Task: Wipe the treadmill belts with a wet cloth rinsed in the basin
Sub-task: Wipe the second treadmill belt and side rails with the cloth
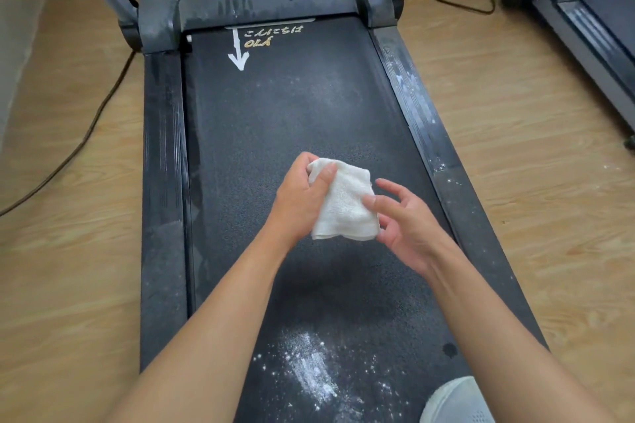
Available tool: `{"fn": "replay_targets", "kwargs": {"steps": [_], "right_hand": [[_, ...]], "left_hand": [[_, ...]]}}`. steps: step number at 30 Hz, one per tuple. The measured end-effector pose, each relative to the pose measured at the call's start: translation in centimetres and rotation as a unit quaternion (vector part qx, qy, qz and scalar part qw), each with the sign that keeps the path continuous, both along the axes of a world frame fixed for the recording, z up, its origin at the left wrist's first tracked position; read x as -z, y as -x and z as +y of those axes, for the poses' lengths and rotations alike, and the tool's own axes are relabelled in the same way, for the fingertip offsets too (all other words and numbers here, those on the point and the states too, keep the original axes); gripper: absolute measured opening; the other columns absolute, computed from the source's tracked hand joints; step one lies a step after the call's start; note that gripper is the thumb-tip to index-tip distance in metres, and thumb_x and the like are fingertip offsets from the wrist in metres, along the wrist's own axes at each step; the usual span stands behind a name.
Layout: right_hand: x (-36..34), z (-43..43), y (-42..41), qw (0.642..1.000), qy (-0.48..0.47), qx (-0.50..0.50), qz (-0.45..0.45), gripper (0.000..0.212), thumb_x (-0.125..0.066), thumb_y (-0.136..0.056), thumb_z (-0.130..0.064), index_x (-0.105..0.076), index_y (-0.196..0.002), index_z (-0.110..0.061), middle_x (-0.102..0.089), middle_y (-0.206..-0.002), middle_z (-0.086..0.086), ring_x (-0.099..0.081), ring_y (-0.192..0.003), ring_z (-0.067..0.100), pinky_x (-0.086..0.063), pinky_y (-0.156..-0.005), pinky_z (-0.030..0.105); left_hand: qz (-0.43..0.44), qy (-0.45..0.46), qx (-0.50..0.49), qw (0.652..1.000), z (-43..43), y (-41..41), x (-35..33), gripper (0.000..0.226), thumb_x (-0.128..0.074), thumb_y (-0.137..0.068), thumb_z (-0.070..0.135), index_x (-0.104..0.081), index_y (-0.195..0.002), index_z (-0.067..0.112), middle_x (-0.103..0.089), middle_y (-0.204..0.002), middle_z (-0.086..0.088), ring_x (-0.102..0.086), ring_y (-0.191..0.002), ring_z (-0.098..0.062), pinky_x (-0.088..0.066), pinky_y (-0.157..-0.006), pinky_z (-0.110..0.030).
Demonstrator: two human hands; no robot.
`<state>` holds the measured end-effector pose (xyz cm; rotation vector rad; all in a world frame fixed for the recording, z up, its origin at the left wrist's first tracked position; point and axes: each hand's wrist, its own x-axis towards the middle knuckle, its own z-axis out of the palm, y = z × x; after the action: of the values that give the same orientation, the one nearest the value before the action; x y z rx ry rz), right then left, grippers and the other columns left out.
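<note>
The left hand pinches the folded white cloth by its top corner. The right hand, fingers spread, touches its right edge. Below the fingers lies the treadmill belt, with white powder nearer the person.

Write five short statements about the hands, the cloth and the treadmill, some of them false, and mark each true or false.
1. The left hand grips the white cloth. True.
2. The cloth lies spread flat on the belt. False: it is folded and held in the hand.
3. White powder lies on the near end of the belt. True.
4. The right hand is a closed fist. False: its fingers are spread beside the cloth.
5. A second treadmill stands at the right. True.
</note>
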<state>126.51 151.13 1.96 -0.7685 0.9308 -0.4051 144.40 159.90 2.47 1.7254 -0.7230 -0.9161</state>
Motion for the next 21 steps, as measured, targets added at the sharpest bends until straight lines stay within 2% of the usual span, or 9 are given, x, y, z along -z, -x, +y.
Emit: {"fn": "replay_targets", "kwargs": {"steps": [4, 8, 9, 12, 13, 15, 16, 19, 21], "right_hand": [[-0.5, 0.5, -1.0, 0.983, -0.134, -0.112, -0.049, 0.055, -0.068, -0.098, -0.036, -0.06, -0.144, -0.007, -0.071, -0.13, 0.012, -0.07, -0.112, 0.029, -0.062, -0.085, 0.039], [-0.5, 0.5, -4.2, 0.973, -0.064, -0.219, -0.036, 0.043, -0.062, -0.102, -0.026, -0.063, -0.141, -0.008, -0.068, -0.137, 0.015, -0.068, -0.123, 0.032, -0.055, -0.102, 0.047], [-0.7, 0.6, -5.4, 0.97, -0.022, -0.242, -0.02, 0.038, -0.061, -0.103, -0.023, -0.065, -0.139, -0.009, -0.07, -0.135, 0.014, -0.069, -0.123, 0.033, -0.056, -0.099, 0.046], [-1.3, 1.6, -8.8, 0.958, 0.073, -0.277, 0.02, 0.024, -0.061, -0.104, -0.013, -0.07, -0.126, -0.016, -0.079, -0.111, 0.004, -0.077, -0.096, 0.02, -0.061, -0.066, 0.031], [-1.4, 2.1, -9.9, 0.949, 0.112, -0.294, 0.035, 0.022, -0.061, -0.105, -0.013, -0.071, -0.124, -0.018, -0.079, -0.107, 0.002, -0.077, -0.092, 0.018, -0.059, -0.062, 0.029], [-1.0, 3.0, -11.7, 0.92, 0.195, -0.333, 0.065, 0.023, -0.062, -0.105, -0.016, -0.07, -0.124, -0.024, -0.079, -0.111, -0.001, -0.077, -0.097, 0.018, -0.062, -0.066, 0.034], [-0.9, 3.5, -12.5, 0.903, 0.235, -0.352, 0.079, 0.023, -0.063, -0.104, -0.018, -0.07, -0.124, -0.027, -0.078, -0.113, -0.002, -0.077, -0.1, 0.018, -0.063, -0.071, 0.037], [-0.9, 4.2, -13.7, 0.853, 0.322, -0.39, 0.128, 0.018, -0.062, -0.104, -0.023, -0.069, -0.118, -0.032, -0.077, -0.108, -0.008, -0.074, -0.1, 0.013, -0.06, -0.078, 0.035], [-1.8, 4.5, -13.8, 0.83, 0.354, -0.404, 0.154, 0.017, -0.061, -0.105, -0.025, -0.068, -0.119, -0.032, -0.076, -0.107, -0.01, -0.073, -0.1, 0.012, -0.06, -0.082, 0.035]], "left_hand": [[0.079, 0.014, -0.005, 0.997, 1.1, -0.6, -0.1, 0.033, -0.065, -0.093, 0.056, -0.06, -0.104, 0.025, -0.069, -0.098, 0.003, -0.067, -0.089, -0.015, -0.058, -0.085, -0.051], [0.091, -0.001, -0.033, 0.995, 3.5, -2.1, -0.1, 0.035, -0.069, -0.095, 0.051, -0.06, -0.107, 0.018, -0.071, -0.098, -0.007, -0.069, -0.087, -0.021, -0.059, -0.081, -0.05], [0.084, -0.008, -0.056, 0.995, 4.3, -2.7, -0.1, 0.036, -0.07, -0.094, 0.05, -0.061, -0.106, 0.018, -0.072, -0.101, -0.01, -0.071, -0.088, -0.024, -0.06, -0.082, -0.052], [0.057, -0.033, -0.132, 0.989, 7.0, -4.9, 0.1, 0.032, -0.073, -0.094, 0.047, -0.06, -0.104, 0.019, -0.073, -0.107, -0.01, -0.073, -0.099, -0.033, -0.061, -0.083, -0.054], [0.031, -0.052, -0.15, 0.987, 8.1, -5.8, 0.5, 0.028, -0.071, -0.096, 0.046, -0.059, -0.103, 0.022, -0.074, -0.106, -0.006, -0.073, -0.097, -0.03, -0.063, -0.078, -0.05], [-0.044, -0.085, -0.187, 0.978, 10.4, -7.5, 1.7, 0.015, -0.062, -0.102, 0.04, -0.058, -0.103, 0.025, -0.074, -0.105, 0.004, -0.073, -0.087, -0.02, -0.061, -0.068, -0.042], [-0.109, -0.102, -0.2, 0.968, 11.8, -8.3, 2.5, 0.011, -0.057, -0.103, 0.037, -0.058, -0.105, 0.026, -0.072, -0.106, 0.008, -0.072, -0.088, -0.016, -0.06, -0.071, -0.042], [-0.322, -0.131, -0.186, 0.919, 16.6, -9.9, 5.7, 0.029, -0.048, -0.103, 0.028, -0.062, -0.127, 0.019, -0.067, -0.129, 0.004, -0.061, -0.121, -0.016, -0.049, -0.106, -0.044], [-0.391, -0.151, -0.138, 0.897, 19.6, -9.8, 8.2, 0.045, -0.049, -0.104, 0.023, -0.054, -0.147, 0.011, -0.052, -0.155, -0.003, -0.044, -0.147, -0.021, -0.036, -0.121, -0.041]]}}
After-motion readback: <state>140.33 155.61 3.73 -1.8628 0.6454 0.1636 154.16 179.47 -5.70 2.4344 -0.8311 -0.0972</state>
